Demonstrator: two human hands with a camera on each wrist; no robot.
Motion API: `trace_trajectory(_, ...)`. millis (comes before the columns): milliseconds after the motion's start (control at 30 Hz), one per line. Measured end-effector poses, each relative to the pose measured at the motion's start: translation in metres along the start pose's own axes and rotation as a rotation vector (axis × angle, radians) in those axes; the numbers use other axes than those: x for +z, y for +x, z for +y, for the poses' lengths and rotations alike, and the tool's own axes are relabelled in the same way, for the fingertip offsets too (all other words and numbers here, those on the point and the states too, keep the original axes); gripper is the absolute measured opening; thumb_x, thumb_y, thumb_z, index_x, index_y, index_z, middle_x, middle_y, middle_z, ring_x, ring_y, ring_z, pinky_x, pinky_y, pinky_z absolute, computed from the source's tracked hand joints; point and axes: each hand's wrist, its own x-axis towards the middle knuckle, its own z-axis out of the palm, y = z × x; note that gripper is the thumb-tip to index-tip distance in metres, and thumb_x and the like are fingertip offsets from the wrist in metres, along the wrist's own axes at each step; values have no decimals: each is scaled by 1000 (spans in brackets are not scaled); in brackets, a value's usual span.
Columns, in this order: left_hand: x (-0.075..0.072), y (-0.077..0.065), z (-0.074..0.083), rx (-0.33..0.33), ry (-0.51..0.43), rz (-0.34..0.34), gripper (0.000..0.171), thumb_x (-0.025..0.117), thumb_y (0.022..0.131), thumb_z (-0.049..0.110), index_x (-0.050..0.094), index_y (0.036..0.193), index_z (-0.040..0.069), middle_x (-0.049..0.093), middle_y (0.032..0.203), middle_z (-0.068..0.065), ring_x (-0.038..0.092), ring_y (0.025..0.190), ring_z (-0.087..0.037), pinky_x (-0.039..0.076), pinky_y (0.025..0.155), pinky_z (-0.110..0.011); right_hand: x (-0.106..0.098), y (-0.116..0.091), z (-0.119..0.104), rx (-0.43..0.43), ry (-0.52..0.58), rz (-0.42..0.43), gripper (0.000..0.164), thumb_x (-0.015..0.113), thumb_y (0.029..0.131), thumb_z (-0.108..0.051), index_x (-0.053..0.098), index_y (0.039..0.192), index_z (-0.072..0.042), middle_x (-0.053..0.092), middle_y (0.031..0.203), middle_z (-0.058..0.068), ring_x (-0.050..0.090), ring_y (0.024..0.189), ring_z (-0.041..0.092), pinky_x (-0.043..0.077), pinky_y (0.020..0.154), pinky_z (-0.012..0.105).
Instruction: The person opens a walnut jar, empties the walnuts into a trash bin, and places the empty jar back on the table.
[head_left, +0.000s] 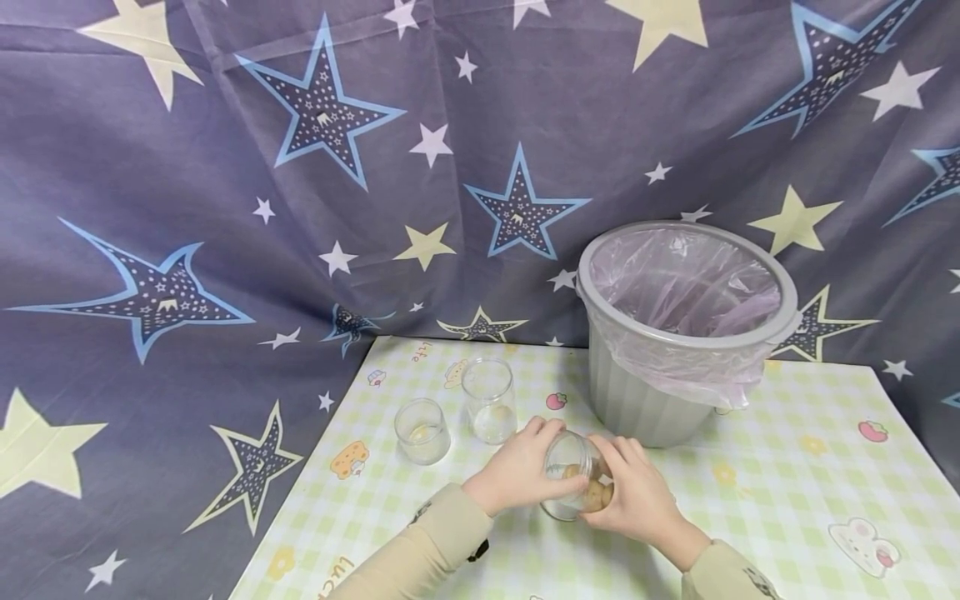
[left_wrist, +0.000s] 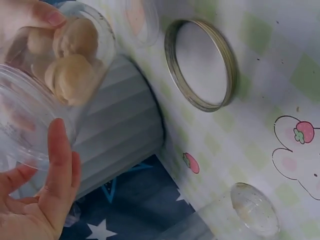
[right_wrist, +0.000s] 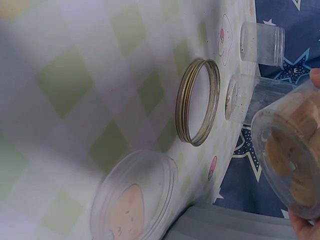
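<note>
A clear jar (head_left: 567, 452) with round brown pieces (left_wrist: 75, 62) inside is tilted between both hands. My left hand (head_left: 517, 475) grips it on the left, its fingers spread around the ridged, rim-like end in the left wrist view. On the other side my right hand (head_left: 637, 492) holds the part where the brown pieces lie. The base of the jar (right_wrist: 285, 172) faces the right wrist camera. Below the hands, a gold-coloured metal ring (right_wrist: 197, 102) and a clear round lid-like piece (right_wrist: 167, 175) lie on the cloth. Overlapping clear walls make the pieces' exact kind hard to tell.
A grey bin (head_left: 637, 408) with a pinkish plastic liner stands behind my right hand. Left of the hands are a taller clear jar (head_left: 489, 400) and a shorter one (head_left: 422, 437). A checked cloth (head_left: 795, 517) covers the table, against a starry curtain (head_left: 420, 83).
</note>
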Motion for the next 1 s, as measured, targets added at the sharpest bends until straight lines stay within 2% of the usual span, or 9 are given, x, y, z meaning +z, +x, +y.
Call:
trace_trajectory(100,-4,0,-1,42,2,-24,87,69,73,63,39,138,14,46,132,-10,57,107,-23,53,85,-36,0,-1,1,4,-6,-1,100,94,37,-34,52,123,-4,53,92,0,39,84,8,43,61,20)
trace_trajectory(200,-9,-1,-5,168,3,-56,103,81,63,56,31,144,19,33,146,-9,44,127,-25,50,94,-38,0,-3,2,7,-10,-2,101,94,37,-33,51,123,-3,55,96,1,41,85,8,46,63,22)
trace_trajectory(267,-11,-2,-9,269,-1,-92,106,86,60,47,29,146,22,26,151,-9,33,137,-26,45,101,-39,0,-4,3,4,-8,-4,102,94,36,-33,51,123,-3,56,98,1,41,85,8,46,64,23)
trace_trajectory(333,-12,-3,-11,350,-2,-132,102,87,62,39,30,145,23,24,153,-7,27,140,-28,42,105,-37,0,-5,3,3,-3,-5,102,94,36,-32,51,124,-3,56,100,1,41,85,7,47,65,23)
trace_trajectory(433,-11,-5,-14,420,10,-171,92,86,67,28,36,144,23,24,154,-5,24,142,-27,36,109,-33,0,-7,4,5,9,-9,102,94,37,-32,51,125,-3,55,98,-1,40,85,6,46,65,22)
trace_trajectory(600,-8,-4,-19,493,34,-151,81,82,72,16,41,142,18,28,153,-8,25,142,-25,34,111,-29,0,-9,3,3,6,-10,103,94,36,-32,51,125,-4,54,97,-3,41,86,6,48,67,24)
trace_trajectory(733,-7,-3,-19,505,21,-102,76,82,71,17,45,138,18,35,149,-8,32,138,-22,34,110,-29,-1,-9,4,1,8,-8,103,95,36,-32,51,126,-5,56,100,-2,43,88,8,50,68,27)
trace_trajectory(900,-7,-3,-17,426,9,-51,78,84,68,28,46,137,24,40,141,-4,41,130,-19,44,101,-29,-1,-8,4,-5,11,-5,101,94,37,-32,52,125,-5,56,101,-1,44,89,8,51,69,28)
trace_trajectory(1000,-5,-2,-16,393,-2,-18,79,84,67,33,47,135,23,43,134,-3,44,123,-18,47,97,-28,-1,-8,4,-4,18,-4,101,94,36,-32,52,125,-7,56,101,-1,45,90,9,52,70,29)
